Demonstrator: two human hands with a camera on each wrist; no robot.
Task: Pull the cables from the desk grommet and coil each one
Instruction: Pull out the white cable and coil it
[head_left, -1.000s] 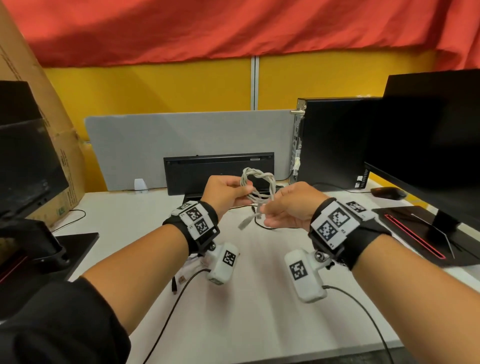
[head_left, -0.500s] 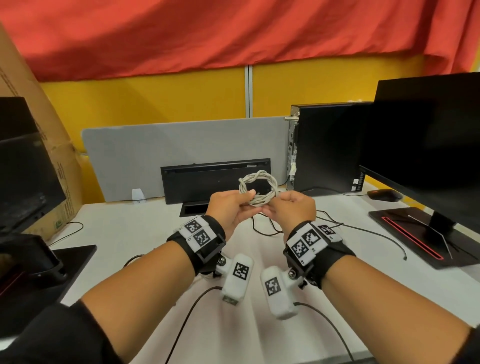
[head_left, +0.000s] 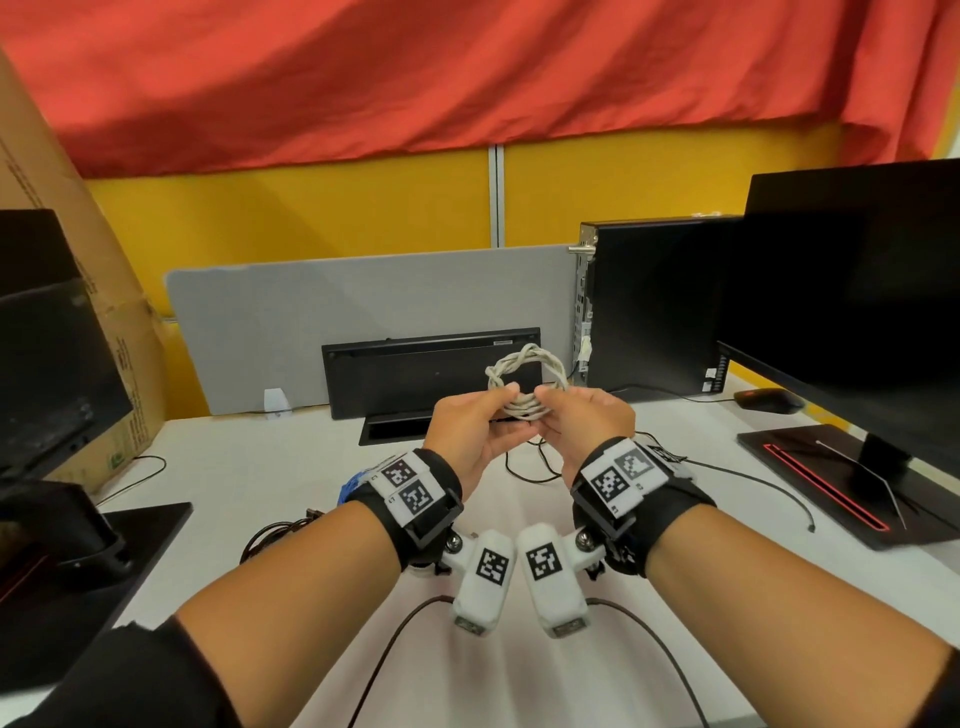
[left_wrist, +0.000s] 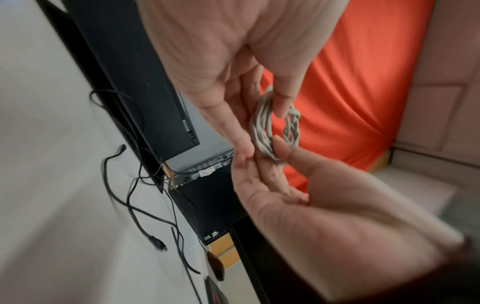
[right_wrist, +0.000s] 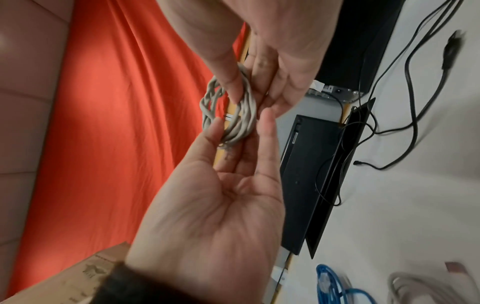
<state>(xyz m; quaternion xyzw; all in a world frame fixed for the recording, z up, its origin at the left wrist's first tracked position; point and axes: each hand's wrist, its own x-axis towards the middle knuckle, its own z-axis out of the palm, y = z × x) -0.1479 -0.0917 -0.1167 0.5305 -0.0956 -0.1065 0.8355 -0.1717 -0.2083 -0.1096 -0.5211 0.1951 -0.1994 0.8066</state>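
I see both hands raised above the table (head_left: 311, 467), close together, with a grey coil (head_left: 524, 382) of cable between them. The left hand (head_left: 470, 431) pinches the left side of the coil: the thumb lies on the top of the strands and the other fingers (right_wrist: 267, 131) are almost straight below them. The right hand (head_left: 584, 421) pinches the right side in the same way, thumb on the strands, the fingers (left_wrist: 244, 131) stretched under it and only a little bent. So neither hand is closed in a fist; each one holds the coil between thumb and fingers. In the wrist views the coil (left_wrist: 275, 127) stands up from the fingers, and its far part is twisted like a braid. The fingertips of both hands nearly touch under the coil (right_wrist: 233, 109).

The coil is in the air, in front of a black keyboard (head_left: 431, 374) that stands on edge at the far side. The grommet (head_left: 395, 428) is a dark slot in the table just before the keyboard. Thin black cables (head_left: 753, 478) lie loose on the table at the right. A blue cable (right_wrist: 335, 286) lies near the left wrist, and a black bundle (head_left: 275, 535) is beside it.
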